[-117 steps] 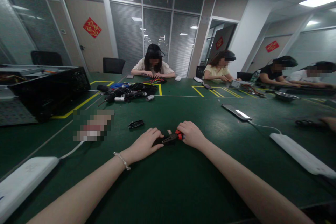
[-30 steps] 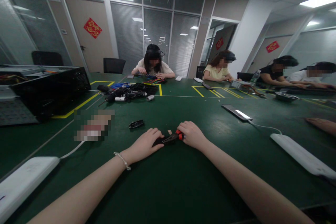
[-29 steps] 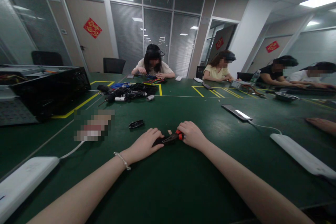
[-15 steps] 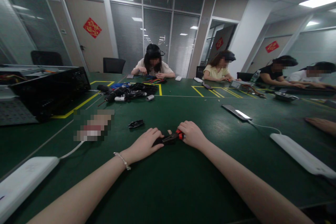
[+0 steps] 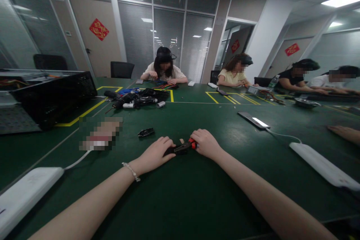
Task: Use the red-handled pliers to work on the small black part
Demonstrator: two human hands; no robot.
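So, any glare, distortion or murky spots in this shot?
Head view: soft glare on the glossy dark-green tabletop, right of the bare right hand; head view: wide-angle distortion, the beige door at upper left leaning; head view: dim light, the small black object by the red-handled metal pliers blending into the tabletop.

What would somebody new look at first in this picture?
Probably the red-handled pliers, near the middle, in the right hand, tips at a black part in the left hand. Then perhaps the big black case at the left edge, and a red sign on a door at the back left.
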